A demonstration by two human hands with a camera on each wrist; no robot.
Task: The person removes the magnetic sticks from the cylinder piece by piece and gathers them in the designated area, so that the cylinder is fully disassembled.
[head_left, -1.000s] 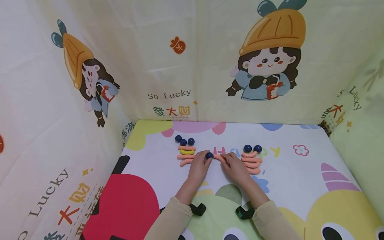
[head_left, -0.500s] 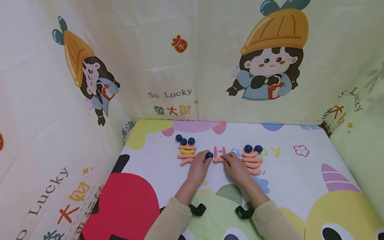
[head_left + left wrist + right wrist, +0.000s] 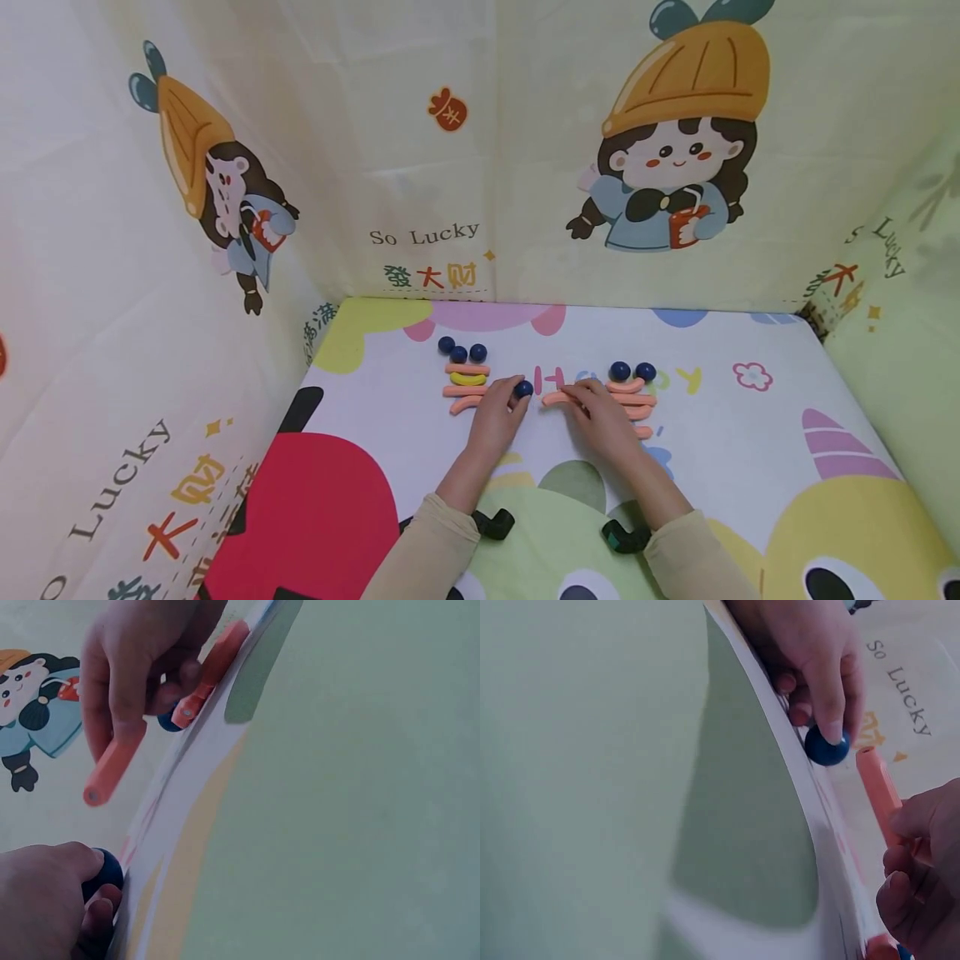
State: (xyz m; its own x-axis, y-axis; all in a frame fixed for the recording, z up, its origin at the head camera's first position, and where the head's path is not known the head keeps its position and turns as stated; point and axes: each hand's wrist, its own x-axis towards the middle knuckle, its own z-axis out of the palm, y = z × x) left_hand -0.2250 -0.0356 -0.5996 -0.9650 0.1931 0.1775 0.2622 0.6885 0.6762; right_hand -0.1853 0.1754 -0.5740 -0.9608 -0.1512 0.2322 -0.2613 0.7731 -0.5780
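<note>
My left hand (image 3: pixel 495 417) pinches a dark blue ball (image 3: pixel 522 389) between thumb and fingers, low at the tabletop. To its right, my right hand (image 3: pixel 606 421) holds a salmon-pink toy rod (image 3: pixel 557 399) by one end. The rod's free end points left toward the ball, with a gap between them. A small metal-looking dot shows in the end of the held rod (image 3: pixel 106 780) in the left wrist view, where the rod hangs above the table. In the right wrist view the ball (image 3: pixel 827 747) sits just beyond the rod's tip.
Left of the hands lie several pink rods (image 3: pixel 467 391), one yellow rod (image 3: pixel 468 380) and three blue balls (image 3: pixel 458 355). At the right are several more pink rods (image 3: pixel 632 400), partly hidden by my right hand, and two blue balls (image 3: pixel 619 372). A printed cloth wall (image 3: pixel 525 167) stands behind.
The rod's tip, earlier close to the ball, has swung away from it and shifted right with my right hand. My left hand still pinches the ball in the same place.
</note>
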